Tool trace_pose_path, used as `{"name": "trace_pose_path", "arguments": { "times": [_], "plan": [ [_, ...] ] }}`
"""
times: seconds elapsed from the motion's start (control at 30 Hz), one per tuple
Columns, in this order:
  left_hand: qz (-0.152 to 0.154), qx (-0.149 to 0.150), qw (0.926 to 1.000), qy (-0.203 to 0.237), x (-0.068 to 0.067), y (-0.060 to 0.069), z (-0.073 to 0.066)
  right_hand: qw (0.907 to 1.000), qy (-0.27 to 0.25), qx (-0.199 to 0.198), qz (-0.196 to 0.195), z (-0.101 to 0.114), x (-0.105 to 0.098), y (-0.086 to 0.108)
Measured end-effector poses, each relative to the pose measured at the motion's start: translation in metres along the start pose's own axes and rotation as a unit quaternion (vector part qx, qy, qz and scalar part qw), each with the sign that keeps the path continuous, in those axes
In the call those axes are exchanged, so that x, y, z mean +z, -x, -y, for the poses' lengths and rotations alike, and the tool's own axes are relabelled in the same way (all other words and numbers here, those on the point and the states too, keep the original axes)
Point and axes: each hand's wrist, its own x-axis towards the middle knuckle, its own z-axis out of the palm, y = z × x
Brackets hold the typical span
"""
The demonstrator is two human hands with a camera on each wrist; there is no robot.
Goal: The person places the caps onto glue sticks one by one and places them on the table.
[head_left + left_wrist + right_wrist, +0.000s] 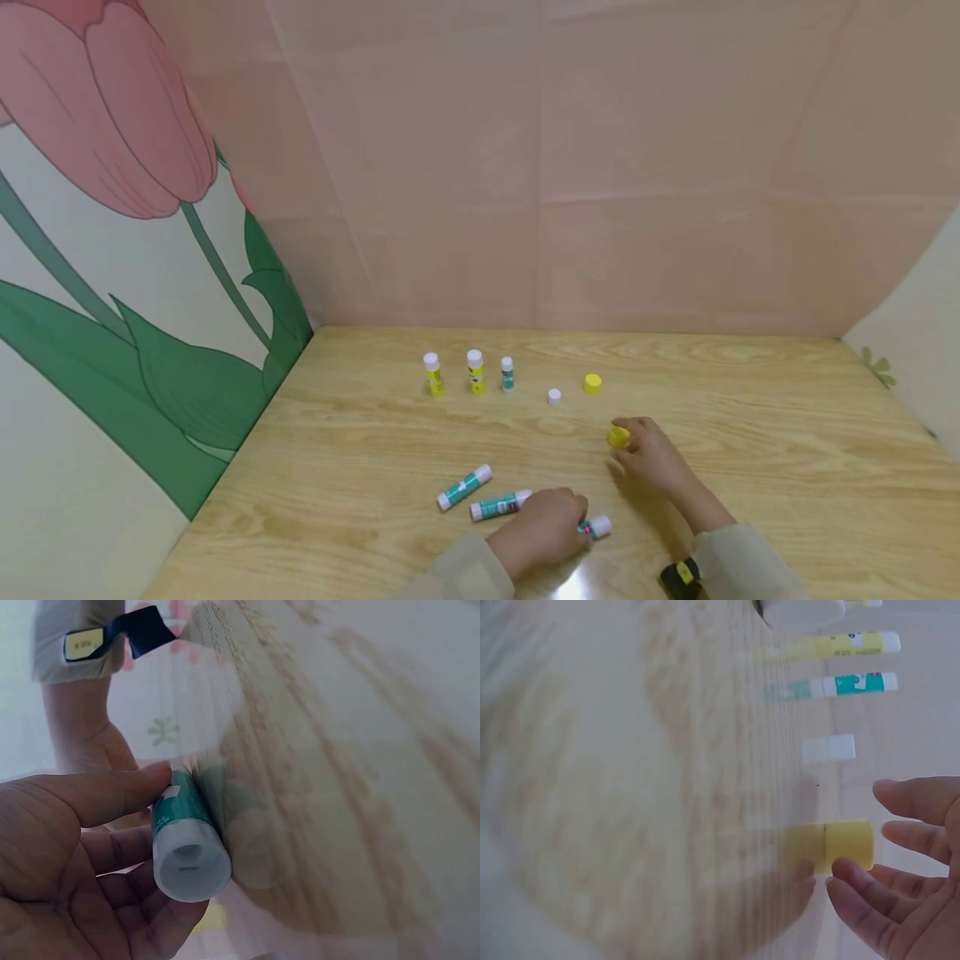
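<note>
My left hand [546, 525] grips a teal glue stick with white ends [187, 832], thumb on one side and fingers curled under it, low at the tabletop. Part of that stick is hidden by the hand in the head view. Two more teal glue sticks, one farther left [464, 487] and one close by [497, 506], lie on their sides next to this hand. My right hand [658, 462] has its fingers spread around a yellow cap [618, 437] standing on the table. In the right wrist view, a gap shows between the cap and the uppermost finger.
Across the back of the wooden table [360, 450] stand two yellow glue sticks, left [434, 375] and right [476, 372], a small teal glue stick [507, 375], a small white cap [554, 397] and another yellow cap [592, 384]. A pink sheet [540, 167] hangs behind.
</note>
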Motion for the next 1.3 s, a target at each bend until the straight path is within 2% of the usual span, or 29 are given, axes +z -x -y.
{"name": "trace_pose_path", "arguments": {
  "times": [0.17,0.43,0.57,0.8,0.97,1.3],
  "plan": [
    [-0.005,0.0,1.0,-0.006,0.001,-0.001,-0.001,0.9997,0.018,-0.017,0.0,-0.002,0.003,-0.001],
    [-0.004,0.0,0.9998,-0.02,0.002,-0.002,0.0,0.999,0.029,0.002,0.032,0.001,0.002,-0.001],
    [-0.006,-0.002,0.9998,-0.019,0.002,-0.002,0.0,0.9989,0.035,-0.001,0.033,0.002,0.002,-0.001],
    [0.01,-0.024,0.9996,-0.012,0.0,-0.002,-0.002,0.9983,0.049,0.0,0.032,0.0,0.003,0.0],
    [0.023,-0.046,0.9986,0.011,-0.006,-0.001,0.0,0.9969,0.073,-0.015,0.025,-0.002,0.004,-0.003],
    [-0.015,-0.054,0.9976,0.04,-0.008,0.002,0.011,0.9949,0.097,-0.012,0.025,-0.004,0.007,-0.008]
  ]
}}
